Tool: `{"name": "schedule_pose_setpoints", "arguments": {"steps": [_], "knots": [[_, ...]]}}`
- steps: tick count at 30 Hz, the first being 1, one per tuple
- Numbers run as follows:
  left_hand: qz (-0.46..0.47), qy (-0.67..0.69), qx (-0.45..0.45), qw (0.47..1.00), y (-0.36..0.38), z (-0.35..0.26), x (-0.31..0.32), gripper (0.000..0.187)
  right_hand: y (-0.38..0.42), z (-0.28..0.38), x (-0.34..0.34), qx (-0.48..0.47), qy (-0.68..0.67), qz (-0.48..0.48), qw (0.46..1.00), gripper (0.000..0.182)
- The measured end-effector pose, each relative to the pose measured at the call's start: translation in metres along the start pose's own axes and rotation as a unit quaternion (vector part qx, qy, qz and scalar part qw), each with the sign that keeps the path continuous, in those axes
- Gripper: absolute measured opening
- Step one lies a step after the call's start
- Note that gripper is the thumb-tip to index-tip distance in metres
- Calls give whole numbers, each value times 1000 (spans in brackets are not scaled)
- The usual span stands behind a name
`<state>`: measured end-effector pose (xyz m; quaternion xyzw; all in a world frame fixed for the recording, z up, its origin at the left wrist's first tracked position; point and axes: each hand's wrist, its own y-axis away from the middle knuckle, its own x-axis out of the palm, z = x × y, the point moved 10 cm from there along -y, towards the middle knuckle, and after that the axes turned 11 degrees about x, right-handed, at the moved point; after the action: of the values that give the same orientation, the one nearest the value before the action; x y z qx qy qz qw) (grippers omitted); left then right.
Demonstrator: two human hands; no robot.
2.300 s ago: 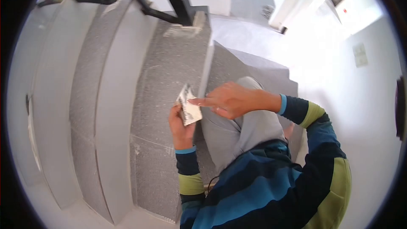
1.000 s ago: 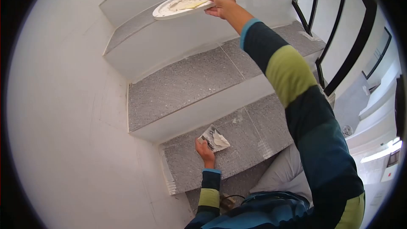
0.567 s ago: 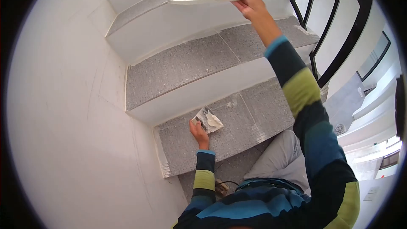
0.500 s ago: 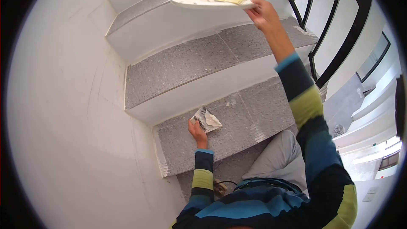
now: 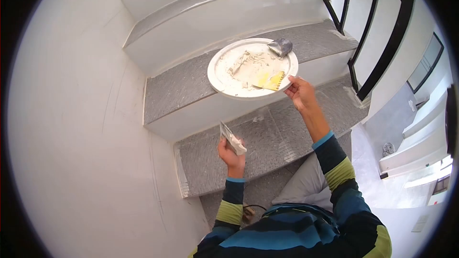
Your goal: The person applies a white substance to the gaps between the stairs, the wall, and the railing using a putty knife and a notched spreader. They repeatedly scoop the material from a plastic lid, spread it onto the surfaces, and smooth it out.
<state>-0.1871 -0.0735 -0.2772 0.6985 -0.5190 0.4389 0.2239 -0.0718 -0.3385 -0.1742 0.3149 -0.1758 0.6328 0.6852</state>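
My right hand (image 5: pixel 302 96) grips the near right rim of a round white plastic lid (image 5: pixel 216 72), which looks like a bucket lid. White paste (image 5: pixel 252 64) is smeared over its middle. On it lie a yellow notched spreader (image 5: pixel 270 81), close to my fingers, and a crumpled dark grey lump (image 5: pixel 281 46) at the far right rim. My left hand (image 5: pixel 232 161) is closed around a small square plate (image 5: pixel 230 136), turned nearly edge-on, with white paste on its face. The lid overlaps the upper grey step, and the small plate is over the lower one.
Grey speckled stair treads (image 5: pixel 205 164) with white risers (image 5: pixel 189 117) climb ahead of me. A white wall (image 5: pixel 91 114) borders the left side. Black metal railing bars (image 5: pixel 394 43) stand at the right, with a lower floor beyond them.
My right hand has brought the lid down and nearer, so its top now shows more fully. My left hand has tipped the small plate from face-up to nearly edge-on.
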Motion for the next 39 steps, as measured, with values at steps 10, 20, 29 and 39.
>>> {"name": "schedule_pose_setpoints", "arguments": {"steps": [10, 20, 29, 39], "knots": [[25, 83, -15, 996, -43, 29, 94, 35, 52, 76, 49, -315, 638, -216, 668, 57], [41, 146, -6, 988, -36, 27, 106, 41, -20, 56, 91, -168, 739, -22, 652, 54], [33, 179, 12, 983, -34, 31, 106, 43, -28, 33, 180, -326, 851, 24, 411, 12], [21, 153, 29, 988, -35, 28, 106, 47, -26, -12, 189, -331, 886, 158, 285, 12]]}}
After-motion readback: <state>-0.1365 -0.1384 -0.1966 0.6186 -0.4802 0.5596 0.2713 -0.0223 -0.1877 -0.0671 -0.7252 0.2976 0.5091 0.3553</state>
